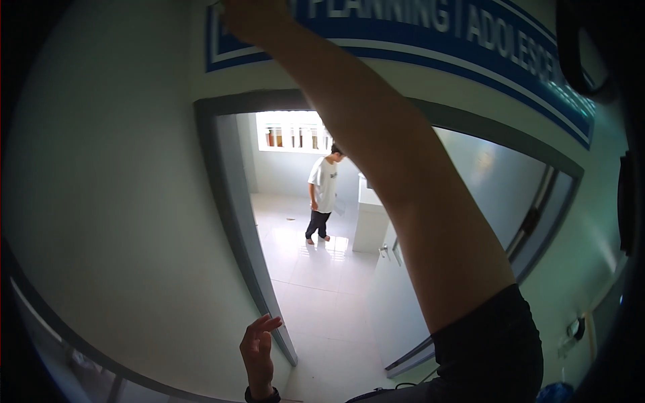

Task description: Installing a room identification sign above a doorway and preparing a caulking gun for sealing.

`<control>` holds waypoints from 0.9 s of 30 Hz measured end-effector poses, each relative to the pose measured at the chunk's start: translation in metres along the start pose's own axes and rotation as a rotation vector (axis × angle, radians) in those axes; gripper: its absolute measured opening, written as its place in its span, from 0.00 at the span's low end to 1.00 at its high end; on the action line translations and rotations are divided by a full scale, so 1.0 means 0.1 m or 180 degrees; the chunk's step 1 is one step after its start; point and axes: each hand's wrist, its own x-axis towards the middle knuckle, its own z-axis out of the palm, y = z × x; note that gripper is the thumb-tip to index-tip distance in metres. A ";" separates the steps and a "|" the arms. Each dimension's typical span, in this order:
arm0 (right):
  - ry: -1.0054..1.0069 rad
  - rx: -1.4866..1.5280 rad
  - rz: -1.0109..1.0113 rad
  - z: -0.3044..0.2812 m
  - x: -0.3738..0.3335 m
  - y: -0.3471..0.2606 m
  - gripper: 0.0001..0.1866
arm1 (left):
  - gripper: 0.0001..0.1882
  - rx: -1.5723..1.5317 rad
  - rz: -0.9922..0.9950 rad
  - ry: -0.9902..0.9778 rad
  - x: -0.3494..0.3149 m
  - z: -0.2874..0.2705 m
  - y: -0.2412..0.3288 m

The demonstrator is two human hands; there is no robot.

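Observation:
My right arm (396, 161) reaches up across the view from the lower right, its dark sleeve at the upper arm. At the top edge, my right hand (259, 19) is in front of the left end of a blue wall sign (430, 41) with white lettering. Its fingers are dim and partly cut off, so I cannot make out their grip or whether they touch the sign. Low in the view, my left hand (257, 346) is beside the grey door frame (235, 228), fingers loosely bent and apart, holding nothing. A dark band circles its wrist.
Below the sign, a doorway leads into a bright tiled room. The door (393, 295) stands open on the right. Inside, a person (324, 181) in a white shirt and dark trousers is beside a white counter (371, 221). A pale wall (127, 188) is at the left.

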 end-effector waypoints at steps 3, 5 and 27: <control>-0.0067 -0.0064 -0.0043 -0.22 -0.29 0.31 0.32 | 0.20 0.0036 0.0002 -0.0162 -0.01 0.16 0.01; -0.0053 -0.0212 0.0090 -0.61 -0.64 0.76 0.32 | 0.27 0.0186 -0.0177 0.0055 -0.05 0.23 0.05; -0.0272 -0.0961 0.1362 -2.50 -2.26 2.85 0.25 | 0.18 -0.0110 -0.0964 -0.1542 -0.27 1.60 -0.44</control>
